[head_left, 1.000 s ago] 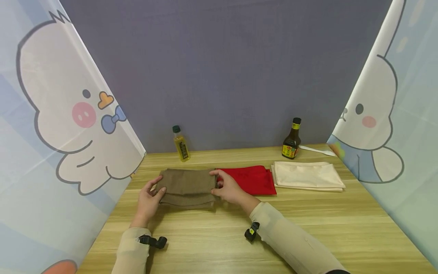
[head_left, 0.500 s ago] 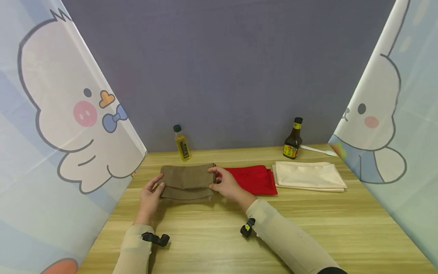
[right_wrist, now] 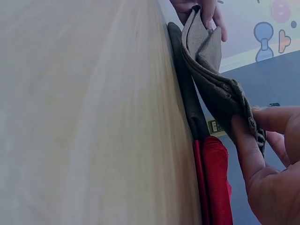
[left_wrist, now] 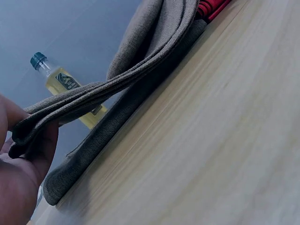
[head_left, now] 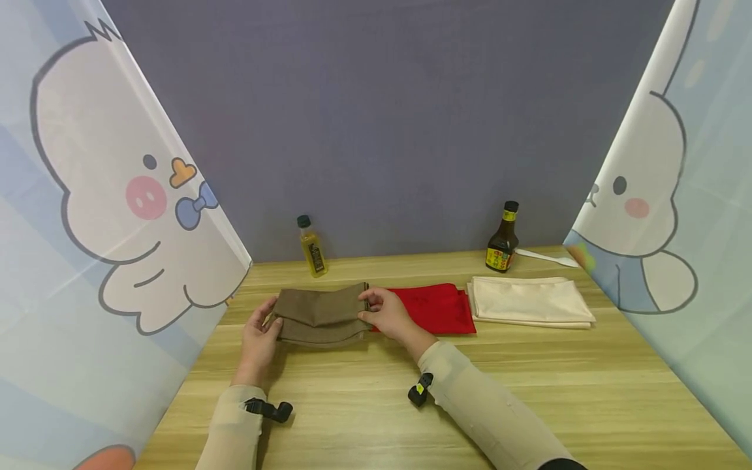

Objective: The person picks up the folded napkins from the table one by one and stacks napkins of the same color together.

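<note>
Both hands hold up a folded brown-grey cloth [head_left: 320, 305], which sags in the middle between them. My left hand [head_left: 258, 338] pinches its left end, thumb on the near side. At the other end my right hand [head_left: 392, 318] pinches the layered edge between thumb and fingers. Directly beneath, a second folded grey-brown cloth [left_wrist: 101, 143] lies flat on the table. The wrist views show a gap between the held cloth and this lower one. A folded red cloth [head_left: 435, 310] lies right beside the lower cloth, partly hidden behind my right hand.
A folded cream cloth [head_left: 529, 301] lies right of the red one. Behind the cloths stand a small bottle of yellow oil [head_left: 314, 251] and a dark sauce bottle [head_left: 502, 241], near a white plastic utensil [head_left: 546, 258]. A grey back wall [head_left: 388, 130] and printed side curtains enclose the table [head_left: 376, 405].
The held cloth has shifted slightly away from me, and its middle now dips more between the hands. My right hand has moved a little left. The other cloths and bottles stay put.
</note>
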Demonstrator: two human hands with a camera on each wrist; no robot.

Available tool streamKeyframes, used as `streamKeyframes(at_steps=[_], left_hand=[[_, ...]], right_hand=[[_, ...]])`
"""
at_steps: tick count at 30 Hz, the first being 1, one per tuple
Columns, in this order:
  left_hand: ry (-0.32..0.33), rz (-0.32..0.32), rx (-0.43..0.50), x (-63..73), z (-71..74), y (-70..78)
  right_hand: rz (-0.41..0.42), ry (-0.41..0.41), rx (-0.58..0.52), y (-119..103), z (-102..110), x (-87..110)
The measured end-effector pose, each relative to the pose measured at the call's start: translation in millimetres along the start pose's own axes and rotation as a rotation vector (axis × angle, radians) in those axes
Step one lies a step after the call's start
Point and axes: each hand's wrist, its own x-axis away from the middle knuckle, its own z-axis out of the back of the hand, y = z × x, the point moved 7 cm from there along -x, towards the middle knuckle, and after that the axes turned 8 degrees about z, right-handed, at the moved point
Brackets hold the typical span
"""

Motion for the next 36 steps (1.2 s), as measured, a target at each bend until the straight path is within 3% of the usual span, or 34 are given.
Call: streamKeyframes(at_steps=[22,28,32,36], left_hand=[[0.022,0.062,0.027,1.1,1.3,-4.6],[0.007,0.043,0.031,0.4,1.9,-3.2],[0.004,0.026,-0.029,-0.7,4.1,-4.2],[-0.007,0.007,-0.198,-0.9,5.6,-5.7]], right_hand=[[-0.035,-0.015,0.098,11,-15,-8.3],[-0.026,-0.015,0.126,12,-20,-13.5],[-0.049,-0.010,0.134,13,-22,-14.7],[-0.052,-0.043,0.194,11,-24,-13.8]])
